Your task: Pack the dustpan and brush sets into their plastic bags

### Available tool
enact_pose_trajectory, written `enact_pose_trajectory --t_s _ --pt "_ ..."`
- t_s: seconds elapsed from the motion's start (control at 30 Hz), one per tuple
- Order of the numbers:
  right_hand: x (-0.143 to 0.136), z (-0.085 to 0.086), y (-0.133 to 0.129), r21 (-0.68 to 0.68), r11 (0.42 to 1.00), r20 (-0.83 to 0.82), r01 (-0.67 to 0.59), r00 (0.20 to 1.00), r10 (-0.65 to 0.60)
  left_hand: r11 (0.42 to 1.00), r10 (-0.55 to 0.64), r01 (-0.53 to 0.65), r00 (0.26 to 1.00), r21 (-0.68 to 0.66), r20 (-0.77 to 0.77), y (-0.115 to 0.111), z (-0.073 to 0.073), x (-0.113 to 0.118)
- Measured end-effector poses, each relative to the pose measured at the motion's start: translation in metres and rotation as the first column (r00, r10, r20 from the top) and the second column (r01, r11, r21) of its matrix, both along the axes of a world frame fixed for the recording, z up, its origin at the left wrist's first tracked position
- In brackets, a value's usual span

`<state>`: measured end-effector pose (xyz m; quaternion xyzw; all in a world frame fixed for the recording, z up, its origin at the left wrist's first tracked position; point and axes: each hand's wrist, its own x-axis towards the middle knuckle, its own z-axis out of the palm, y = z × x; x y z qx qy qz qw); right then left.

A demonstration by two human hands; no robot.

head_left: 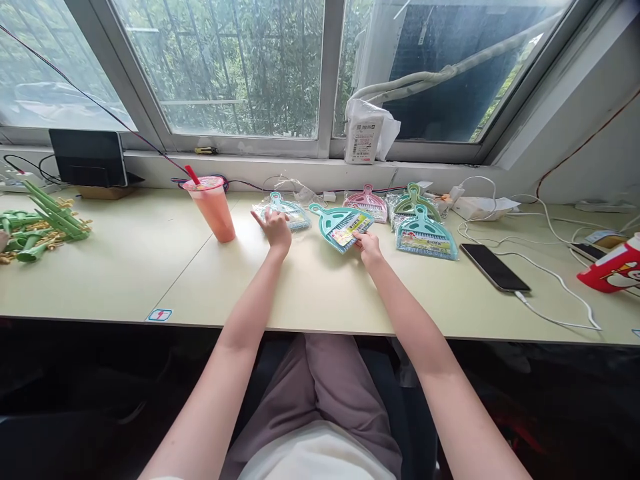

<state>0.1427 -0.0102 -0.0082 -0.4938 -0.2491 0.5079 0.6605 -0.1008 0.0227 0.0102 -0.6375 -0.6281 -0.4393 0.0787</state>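
Note:
My right hand (369,248) grips the lower corner of a teal mini dustpan-and-brush set (336,223), which is tilted with its handle toward the upper left. A printed label covers part of its front. My left hand (277,230) has its fingers spread over a pale blue dustpan set (295,215) in clear wrapping; whether they touch it I cannot tell. To the right of my right hand lie another teal set (425,237), a green set (414,198) behind it, and a pink set (367,202) farther back.
A cup of orange-pink drink (215,210) with a red straw stands left of my left hand. On the right are a phone (495,268) on a white cable and a red cup (613,267). Green plastic stems (47,223) and a tablet (89,158) sit at the left.

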Motion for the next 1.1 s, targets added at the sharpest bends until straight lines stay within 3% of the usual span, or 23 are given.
enact_pose_trajectory --t_s 0.07,0.23,0.33,0.57,0.73,0.83,0.9,0.97,1.03,1.1 --pt "0.002 -0.001 0.001 -0.03 0.999 0.033 -0.021 0.999 0.022 0.999 0.019 -0.021 0.999 -0.043 -0.046 0.005 -0.005 -0.001" --pt "0.003 -0.002 0.001 -0.046 0.997 0.068 -0.067 0.995 0.07 0.986 -0.097 0.059 0.964 -0.157 -0.249 0.01 -0.017 0.001" --pt "0.002 0.0 -0.001 -0.033 0.994 0.084 -0.1 0.991 0.103 0.976 -0.062 -0.012 0.943 -0.219 -0.328 0.009 -0.017 0.0" --pt "-0.007 0.01 -0.006 0.063 0.967 0.17 -0.245 0.958 0.232 0.988 -0.01 -0.015 0.987 -0.152 -0.163 0.0 -0.001 0.004" --pt "-0.017 0.014 -0.009 0.169 0.967 0.206 -0.192 0.966 0.156 0.974 -0.203 0.196 0.977 -0.114 -0.06 -0.012 0.004 0.019" --pt "-0.018 0.012 -0.009 0.185 0.981 0.167 -0.061 0.986 0.029 0.893 -0.443 0.446 0.895 -0.061 0.054 -0.021 0.006 0.031" --pt "-0.016 0.012 -0.009 0.186 0.983 0.109 -0.007 0.994 -0.014 0.842 -0.536 0.539 0.836 0.01 0.117 -0.025 0.01 0.038" --pt "-0.015 0.012 -0.01 0.193 0.981 0.046 0.002 0.999 -0.011 0.888 -0.458 0.45 0.86 0.092 0.224 -0.025 0.015 0.041" --pt "-0.014 0.013 -0.01 0.207 0.978 -0.003 -0.009 1.0 0.01 0.97 -0.243 0.211 0.872 0.123 0.425 -0.02 0.019 0.038" --pt "-0.015 0.015 -0.011 0.227 0.974 -0.026 -0.023 0.999 0.03 0.995 -0.095 0.078 0.741 0.056 0.665 -0.011 0.021 0.032"
